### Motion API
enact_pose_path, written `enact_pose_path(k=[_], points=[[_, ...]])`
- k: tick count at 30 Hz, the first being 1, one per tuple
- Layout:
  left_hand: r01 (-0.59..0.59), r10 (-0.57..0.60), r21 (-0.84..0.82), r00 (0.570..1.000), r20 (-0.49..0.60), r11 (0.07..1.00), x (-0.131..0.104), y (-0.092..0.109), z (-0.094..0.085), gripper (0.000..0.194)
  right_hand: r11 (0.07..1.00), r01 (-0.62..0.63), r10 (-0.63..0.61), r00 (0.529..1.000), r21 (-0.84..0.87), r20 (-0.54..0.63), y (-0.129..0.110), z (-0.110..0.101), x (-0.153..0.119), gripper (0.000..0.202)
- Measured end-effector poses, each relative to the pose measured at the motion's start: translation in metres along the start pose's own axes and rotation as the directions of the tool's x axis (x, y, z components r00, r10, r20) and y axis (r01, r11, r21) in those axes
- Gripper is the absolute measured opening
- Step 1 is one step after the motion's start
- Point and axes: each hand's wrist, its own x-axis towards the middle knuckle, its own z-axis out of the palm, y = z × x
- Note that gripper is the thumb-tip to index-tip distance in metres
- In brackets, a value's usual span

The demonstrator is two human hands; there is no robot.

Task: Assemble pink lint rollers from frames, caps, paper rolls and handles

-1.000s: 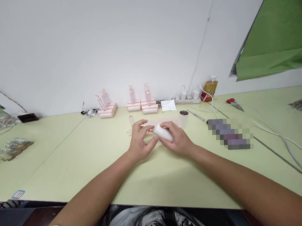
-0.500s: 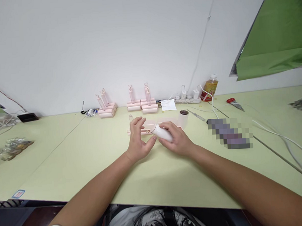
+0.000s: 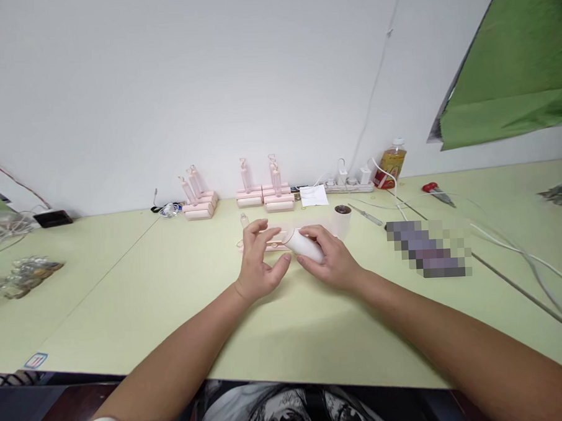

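Observation:
A white cylinder (image 3: 305,245) is tilted above the table, with my right hand (image 3: 332,258) wrapped round its lower right part. Just left of the cylinder's upper end, my left hand (image 3: 259,261) has its fingers apart and holds nothing. Behind both hands lies a flat pink part (image 3: 276,246), partly hidden by them. A small clear tube with a pink loop (image 3: 244,220) shows beyond my left fingers. An upright whitish cup with a dark inside (image 3: 341,220) stands to the right.
Pink boxes (image 3: 279,203) with upright tubes line the wall. Farther right are a white paper (image 3: 314,195), a power strip (image 3: 349,187), a bottle (image 3: 391,163), a screwdriver (image 3: 367,215) and red-handled pliers (image 3: 437,194). Cables (image 3: 520,250) cross the right side.
The white cylinder has turned slightly in my right hand. My left fingers have shifted a little and remain apart.

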Motion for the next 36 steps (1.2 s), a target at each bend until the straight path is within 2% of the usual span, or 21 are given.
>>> enact_pose_path(k=[2,4,6,8,10,13,15,18,20,23,25,28,32,34,36], points=[[0.017,-0.018,-0.050,1.000,-0.026,0.999,0.000,-0.001,0.001,0.062,1.000,0.011,-0.011,1.000,-0.004,-0.006,0.000,0.000,0.000,0.042],[0.027,-0.023,-0.130,0.999,0.034,0.991,-0.001,-0.001,0.001,0.066,1.000,0.012,-0.012,1.000,-0.005,-0.003,0.000,0.000,0.000,0.042],[0.014,0.012,-0.181,0.990,0.144,0.983,0.000,-0.001,0.001,0.057,1.000,0.004,-0.004,1.000,-0.004,0.004,0.000,-0.001,0.000,0.043],[-0.026,0.056,-0.161,0.981,0.186,0.987,0.001,-0.001,0.000,0.043,1.000,-0.009,0.009,1.000,-0.004,0.007,0.000,-0.001,0.000,0.043],[-0.039,0.050,-0.092,0.990,0.128,0.995,0.001,-0.001,0.000,0.040,1.000,-0.015,0.015,1.000,-0.006,0.007,0.000,-0.001,0.000,0.042],[0.033,-0.030,-0.071,0.998,0.049,0.997,0.000,-0.002,0.000,0.060,1.000,-0.009,0.009,1.000,-0.014,0.014,0.001,-0.001,0.000,0.043],[0.074,-0.052,-0.133,0.985,0.164,0.988,0.000,-0.002,-0.001,0.064,1.000,-0.005,0.006,1.000,-0.023,0.022,0.002,-0.001,-0.001,0.043],[0.102,-0.016,-0.192,0.916,0.401,0.976,0.001,-0.003,-0.003,0.054,0.999,-0.007,0.009,0.999,-0.040,0.053,0.004,0.000,-0.001,0.047],[0.095,-0.008,-0.177,0.900,0.436,0.980,0.003,-0.004,-0.004,0.053,0.999,-0.012,0.017,0.996,-0.053,0.084,0.005,0.000,-0.002,0.052],[0.096,-0.060,-0.072,0.916,0.398,0.993,0.004,-0.009,-0.004,0.051,0.996,-0.040,0.051,0.988,-0.076,0.144,0.007,0.001,-0.003,0.062],[0.129,-0.140,0.053,0.906,0.399,0.990,0.004,-0.014,-0.005,0.050,0.993,-0.083,0.098,0.980,-0.086,0.176,0.008,0.002,-0.002,0.063],[0.151,-0.277,0.284,0.834,0.478,0.947,0.003,-0.020,-0.005,0.053,0.981,-0.179,0.187,0.972,-0.068,0.144,0.011,0.002,-0.001,0.054],[0.050,-0.363,0.482,0.726,0.584,0.875,0.002,-0.019,-0.004,0.053,0.959,-0.284,0.284,0.956,-0.013,0.080,0.014,-0.001,0.001,0.046],[0.004,-0.385,0.536,0.701,0.600,0.844,0.003,-0.016,-0.003,0.051,0.949,-0.314,0.313,0.947,0.001,0.078,0.013,-0.002,0.002,0.044],[-0.009,-0.423,0.594,0.695,0.582,0.804,0.004,-0.013,-0.003,0.046,0.942,-0.335,0.331,0.939,0.030,0.091,0.013,-0.002,0.002,0.043]])
